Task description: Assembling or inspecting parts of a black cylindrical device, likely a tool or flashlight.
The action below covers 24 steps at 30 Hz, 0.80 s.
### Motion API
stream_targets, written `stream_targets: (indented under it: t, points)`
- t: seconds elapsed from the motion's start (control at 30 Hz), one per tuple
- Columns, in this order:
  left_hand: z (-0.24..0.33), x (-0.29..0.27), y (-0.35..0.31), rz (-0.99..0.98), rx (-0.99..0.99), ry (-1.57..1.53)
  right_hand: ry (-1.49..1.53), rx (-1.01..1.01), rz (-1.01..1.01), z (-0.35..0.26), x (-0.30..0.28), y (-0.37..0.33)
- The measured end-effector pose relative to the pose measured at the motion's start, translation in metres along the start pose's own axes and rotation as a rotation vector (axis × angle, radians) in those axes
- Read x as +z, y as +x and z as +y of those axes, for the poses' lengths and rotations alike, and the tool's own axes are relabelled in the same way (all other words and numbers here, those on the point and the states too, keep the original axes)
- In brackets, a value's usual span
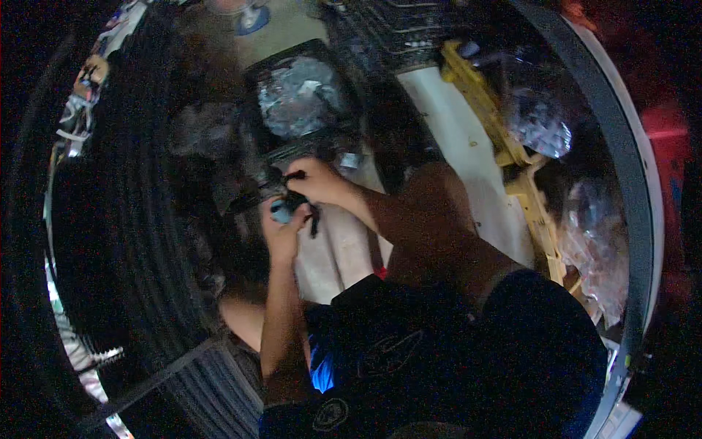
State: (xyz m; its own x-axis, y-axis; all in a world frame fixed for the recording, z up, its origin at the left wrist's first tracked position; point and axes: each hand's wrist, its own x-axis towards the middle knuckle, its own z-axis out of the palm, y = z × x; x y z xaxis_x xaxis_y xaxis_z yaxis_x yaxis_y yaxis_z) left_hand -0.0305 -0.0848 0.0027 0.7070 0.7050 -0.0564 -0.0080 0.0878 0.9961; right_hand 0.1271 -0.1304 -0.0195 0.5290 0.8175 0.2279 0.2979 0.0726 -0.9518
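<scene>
My left hand [281,233] is closed around a small black item with a pale blue part [281,211]. A dark strip or cord hangs from that item beside the fingers. My right hand [316,181] is just above and to the right, its fingers pinched on a small black piece [295,175]. Both hands work close together over a dark patch, where I cannot make out whether the pieces touch. The picture is dim and blurred, so the exact kind of these pieces does not show.
Ahead stands a black crate [252,73] with crumpled clear plastic [300,95] in it. A long white panel [468,146] and a yellow frame [479,95] run along the right, with clear plastic bags [540,124] beyond. Dark ribbed material [142,219] lines the left.
</scene>
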Motion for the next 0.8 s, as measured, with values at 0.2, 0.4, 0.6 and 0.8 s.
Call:
stream_targets:
  t: [0.2, 0.4, 0.6, 0.8]
  points:
    - [0.034, -0.039, 0.009, 0.179, 0.058, -0.036, 0.03, 0.179, -0.326, -0.005, -0.026, 0.001]
    - [0.038, -0.052, -0.002, -0.08, 0.158, 0.351, 0.043, 0.211, -0.685, -0.032, -0.009, -0.013]
    - [0.045, -0.053, -0.005, -0.055, 0.127, 0.324, 0.583, 0.584, -0.607, -0.039, -0.008, -0.022]
    - [0.032, -0.062, 0.001, 0.027, 0.012, 0.321, 0.554, 0.316, -0.284, -0.024, -0.025, -0.005]
